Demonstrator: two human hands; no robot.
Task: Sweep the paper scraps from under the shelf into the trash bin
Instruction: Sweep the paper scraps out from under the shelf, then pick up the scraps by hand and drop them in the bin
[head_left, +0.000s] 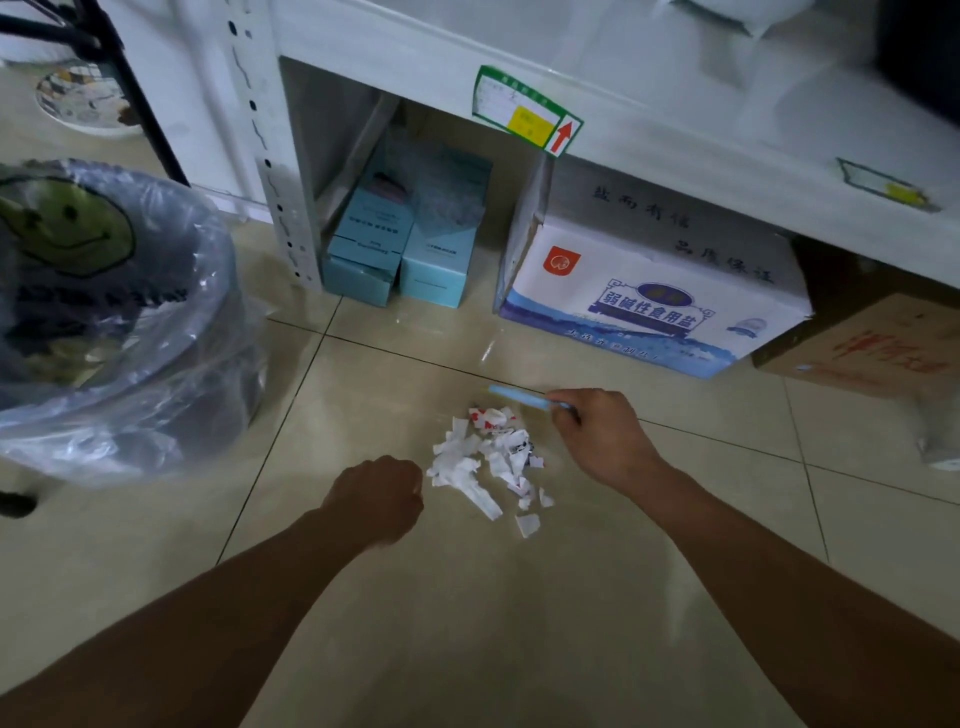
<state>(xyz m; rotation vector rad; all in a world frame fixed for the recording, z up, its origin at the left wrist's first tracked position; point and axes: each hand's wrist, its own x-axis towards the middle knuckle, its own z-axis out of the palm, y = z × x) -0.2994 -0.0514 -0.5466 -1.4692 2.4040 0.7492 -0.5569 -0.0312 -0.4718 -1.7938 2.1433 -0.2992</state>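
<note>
Head view shows me one heap of torn white paper scraps (491, 462) on the beige tile floor (519, 623), out before the white metal shelf (597, 104), well apart from the single plastic-lined grey trash bin (119, 322). My right hand (602, 434) pinches one thin light-blue strip (522, 396); my left hand (376, 496) is fisted, on nothing I can see. I judge a brisk sweep could scatter scraps back beneath the two light-blue cartons (400, 249).

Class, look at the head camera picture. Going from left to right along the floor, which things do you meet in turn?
Trash bin → left hand → paper scraps → right hand with a blue stick in its grip → brown carton.
</note>
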